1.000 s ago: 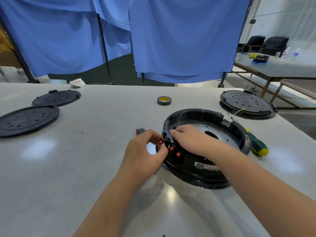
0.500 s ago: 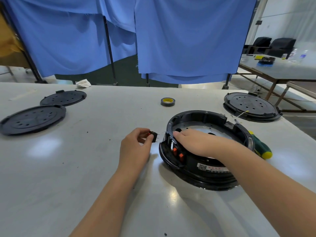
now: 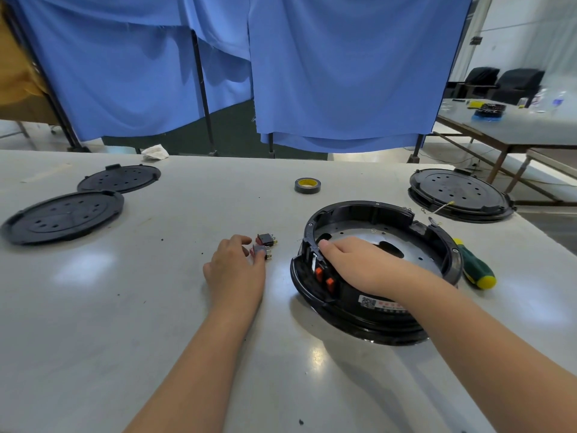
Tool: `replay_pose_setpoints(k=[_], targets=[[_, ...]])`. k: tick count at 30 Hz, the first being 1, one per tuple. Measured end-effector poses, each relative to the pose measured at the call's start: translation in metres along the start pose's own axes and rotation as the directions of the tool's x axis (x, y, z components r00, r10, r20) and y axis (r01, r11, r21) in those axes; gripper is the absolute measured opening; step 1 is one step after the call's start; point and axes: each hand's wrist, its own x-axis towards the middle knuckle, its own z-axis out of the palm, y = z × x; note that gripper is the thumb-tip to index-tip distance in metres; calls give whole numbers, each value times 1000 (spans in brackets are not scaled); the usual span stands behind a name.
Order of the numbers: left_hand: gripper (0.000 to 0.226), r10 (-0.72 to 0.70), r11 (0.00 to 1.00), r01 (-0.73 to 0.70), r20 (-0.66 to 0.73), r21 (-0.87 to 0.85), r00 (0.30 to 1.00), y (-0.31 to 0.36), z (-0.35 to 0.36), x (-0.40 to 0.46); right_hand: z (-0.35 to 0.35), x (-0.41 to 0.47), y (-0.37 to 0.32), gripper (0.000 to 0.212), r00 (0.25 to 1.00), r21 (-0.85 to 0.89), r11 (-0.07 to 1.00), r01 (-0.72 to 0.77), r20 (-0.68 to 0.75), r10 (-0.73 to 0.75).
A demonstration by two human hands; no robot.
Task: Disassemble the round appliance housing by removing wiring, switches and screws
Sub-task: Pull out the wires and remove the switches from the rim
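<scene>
Hands sit either side of the housing's left wall. Left of the round housing point(image 3: 374, 270), the left hand point(image 3: 234, 270) lies low on the table point(image 3: 156, 307), its fingertips pinching a small switch point(image 3: 260, 252) that touches the tabletop; a second loose switch point(image 3: 266, 238) lies just beyond it. The right hand point(image 3: 359, 264) rests inside the housing, fingers curled over the left rim, gripping it just above two orange switches point(image 3: 324, 279) still seated in the wall.

Those seated switches look like the next parts to come out. They lie directly right of the left hand, between the two hands, stacked along the wall's curve; the right hand is already touching the rim above them, so it is nearer.

Right of the housing, a green-and-yellow screwdriver point(image 3: 477, 270) lies touching its rim.
</scene>
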Motion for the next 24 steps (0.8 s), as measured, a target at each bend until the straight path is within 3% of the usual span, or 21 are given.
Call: replay_pose_setpoints(k=[3, 7, 10, 15, 18, 24], targets=[[11, 105, 994, -107, 61, 20, 993, 5, -1, -4, 0, 0, 1, 49, 1000, 5, 1000, 1, -15, -1], [10, 279, 943, -250, 112, -219, 954, 17, -9, -17, 1, 2, 4, 49, 998, 7, 999, -31, -45, 32], [6, 329, 899, -252, 174, -358, 928, 25, -19, -27, 1, 6, 5, 48, 998, 43, 998, -54, -34, 56], [8, 376, 870, -223, 301, -440, 876, 34, -29, -34, -14, 9, 9, 35, 974, 80, 984, -158, 175, 142], [11, 407, 866, -244, 331, -436, 851, 35, -30, -37, -22, 10, 17, 21, 923, 343, 912, -224, 376, 85], [22, 414, 859, -241, 335, -452, 846, 34, -29, -36, -28, 17, 24, 11, 890, 371, 901, -223, 455, 33]])
